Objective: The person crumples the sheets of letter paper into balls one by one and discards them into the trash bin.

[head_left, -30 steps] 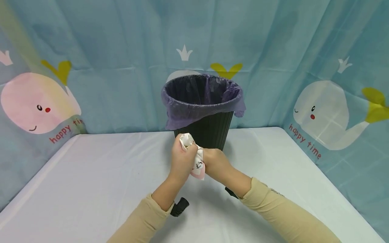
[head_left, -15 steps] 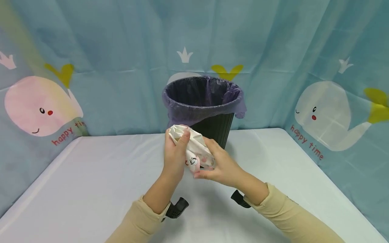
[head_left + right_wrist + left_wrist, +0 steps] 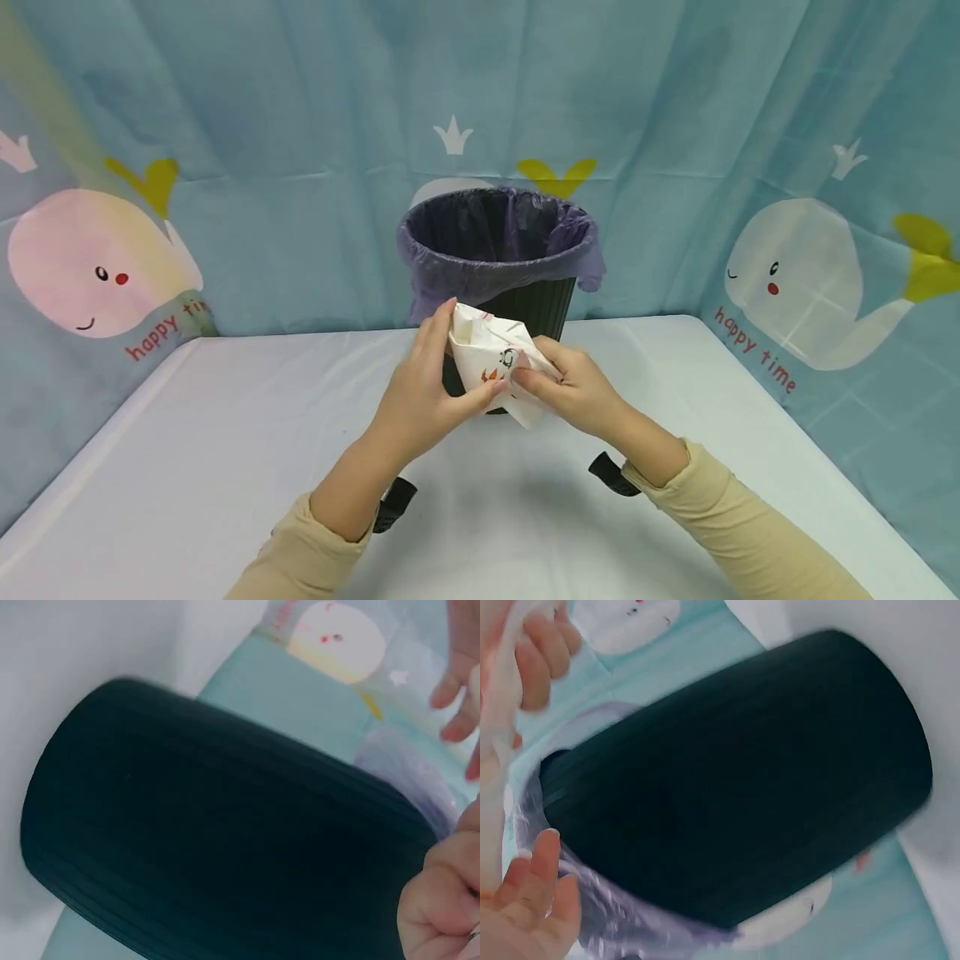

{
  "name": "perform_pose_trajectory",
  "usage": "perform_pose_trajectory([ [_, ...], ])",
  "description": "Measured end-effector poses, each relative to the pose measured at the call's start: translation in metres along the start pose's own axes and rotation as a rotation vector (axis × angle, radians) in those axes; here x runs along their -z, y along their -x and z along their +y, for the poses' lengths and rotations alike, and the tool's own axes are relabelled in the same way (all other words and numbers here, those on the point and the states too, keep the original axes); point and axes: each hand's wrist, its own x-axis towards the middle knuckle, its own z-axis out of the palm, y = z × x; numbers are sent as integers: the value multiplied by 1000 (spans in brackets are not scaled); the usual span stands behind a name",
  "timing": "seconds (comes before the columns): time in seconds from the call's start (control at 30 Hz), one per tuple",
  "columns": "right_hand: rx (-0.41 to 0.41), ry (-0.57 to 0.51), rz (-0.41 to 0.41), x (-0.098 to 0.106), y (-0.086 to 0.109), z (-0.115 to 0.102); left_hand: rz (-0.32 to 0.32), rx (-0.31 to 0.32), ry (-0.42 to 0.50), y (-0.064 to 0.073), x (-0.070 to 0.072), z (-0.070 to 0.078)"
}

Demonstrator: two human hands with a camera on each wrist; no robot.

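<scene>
A crumpled white paper bag (image 3: 483,354) with a printed face and pink and orange marks is held up in front of the bin in the head view. My right hand (image 3: 581,392) pinches its right side, thumb in front. My left hand (image 3: 427,387) spreads along the left edge with fingers fairly straight, its thumb tip touching the lower front. The bag's folded upper left corner gapes a little. In the left wrist view, the fingers of the left hand (image 3: 536,900) are extended, and the bag shows only as a pale strip at the left border.
Behind the hands stands a dark ribbed trash bin (image 3: 536,308), lined with a purple plastic bag (image 3: 487,279) folded over its rim. It stands on a white-covered table (image 3: 225,433). A blue curtain (image 3: 300,125) with whale prints encloses the back and sides. Black wrist mounts (image 3: 393,504) hang under both forearms.
The bag was bunched tight between both fists, then spread out. It has since turned and shifted slightly right. The left hand's grip has loosened, with fingers straighter; the right hand has moved right.
</scene>
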Motion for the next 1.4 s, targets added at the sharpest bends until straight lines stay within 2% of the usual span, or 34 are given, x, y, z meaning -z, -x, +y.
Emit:
perform_pose_trajectory([
  [0.1,81,21,-24,-3,3,5,3,-75,-86,-2,3,-5],
  [0.17,131,40,-16,-5,4,7,6,-106,-77,-2,3,-9],
  [0.27,174,25,-21,-8,3,10,9,-121,-13,0,1,-13],
  [0.4,218,-52,-63,-9,1,13,27,-149,104,7,-2,-21],
  [0.5,263,-88,-39,-12,0,13,40,-150,216,11,-9,-25],
  [0.6,291,-101,31,-17,-3,10,54,-89,313,15,-19,-27],
  [0.7,238,-102,67,-19,-8,4,65,8,312,14,-23,-29],
  [0.77,156,-143,1,-15,-10,1,36,97,296,12,-17,-29],
  [0.9,14,-274,-230,14,-3,7,-148,301,350,9,2,-28],
  [0.97,-4,-332,-318,31,2,14,-222,384,416,8,12,-27],
  [1.03,48,-323,-369,44,5,21,-267,390,479,8,20,-25],
  [1.07,103,-305,-390,48,5,23,-282,377,514,7,23,-24],
  [1.23,479,-100,-409,46,-1,14,-368,289,672,5,25,-21],
  [1.33,649,-9,-412,37,-5,3,-382,297,699,5,23,-20],
  [1.4,722,64,-414,32,-8,-3,-375,306,666,4,20,-20],
])
